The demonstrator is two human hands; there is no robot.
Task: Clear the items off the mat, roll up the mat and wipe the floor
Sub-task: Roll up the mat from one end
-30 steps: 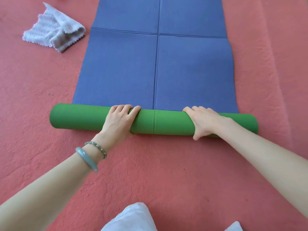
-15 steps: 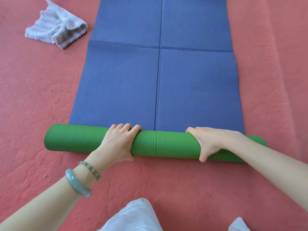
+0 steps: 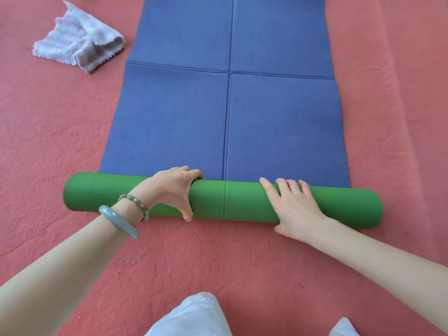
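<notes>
Tagger: Right hand (image 3: 293,204) changed since half a second back. It was clamped on the roll with the thumb under, now it lies flat on top with the fingers spread and straight, pressing. The green rolled part (image 3: 242,202) looks a bit fatter.

Checker: Left hand (image 3: 174,190)?

Tagger: Grasping the roll, fingers curled over the far side and thumb down the near side. Bangle (image 3: 118,221) and bead bracelet (image 3: 135,204) on that wrist.

Checker: Where's the mat (image 3: 278,122)?

Tagger: On the red floor (image 3: 60,129). Near end is rolled up green side out, and the blue side lies flat beyond it and runs out of the top of the shot.

Checker: Progress?

Tagger: Nothing is on the blue part in view, so clearing looks done, though I can't see the far end. Rolling is only partly done; more than one creased panel row is still flat. Wiping hasn't started: the cloth (image 3: 80,42) lies crumpled on the floor just beside the mat's left edge, well apart from both hands.

Checker: Left to do?

Tagger: My guess: finish the roll, move it off, take the cloth, wipe.
</notes>
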